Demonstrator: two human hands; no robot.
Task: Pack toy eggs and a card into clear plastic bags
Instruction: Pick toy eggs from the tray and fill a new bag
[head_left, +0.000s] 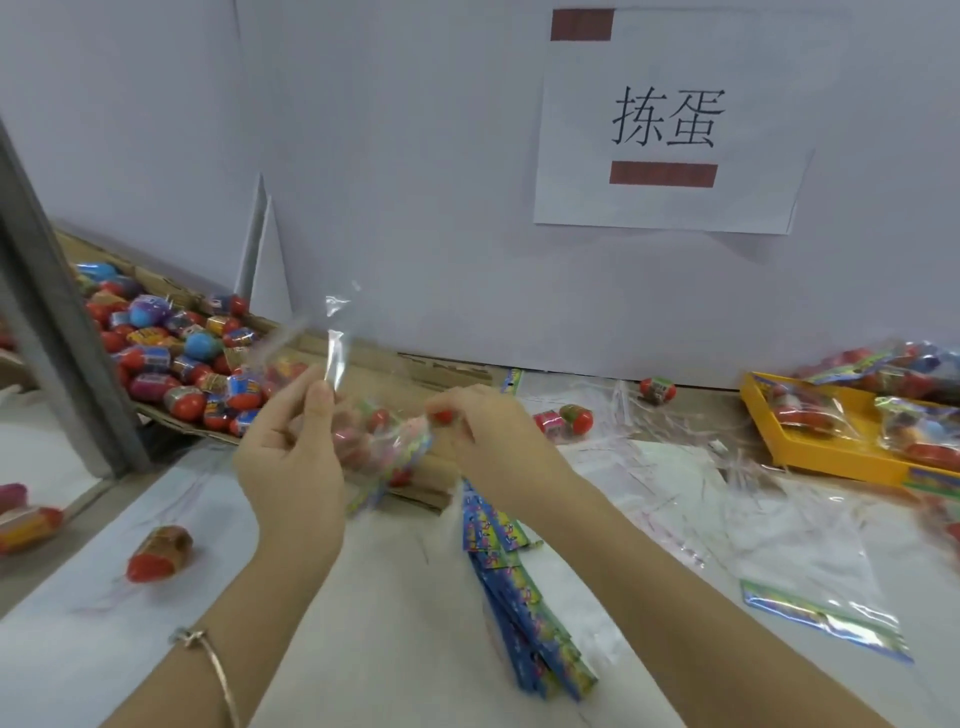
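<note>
Two hands hold one clear plastic bag (374, 434) between them, lifted off the white table (395, 649). The left hand (291, 457) pinches the bag near its top with thumb and fingertips, and a loose flap of film stands up above that pinch. The right hand (493, 431) pinches the bag's other end, fingers curled tight on the film. Several toy eggs (376, 418), mostly red, sit inside the bag between the two grips. A strip of bright print shows along the bag's lower edge, too blurred to read.

Beyond the left hand, a flat cardboard box (441, 371) holds a heap of loose eggs (182, 353). Just below the right hand, a fanned stack of blue cards (519, 613) lies on the table. Out past the right hand lie two stray eggs (566, 421), then a yellow tray (831, 460) with filled bags in it. Empty bags (805, 545) are scattered near the right forearm. One red egg (158, 553) lies on the table to the left of the left wrist, which wears a thin bracelet (208, 654).
</note>
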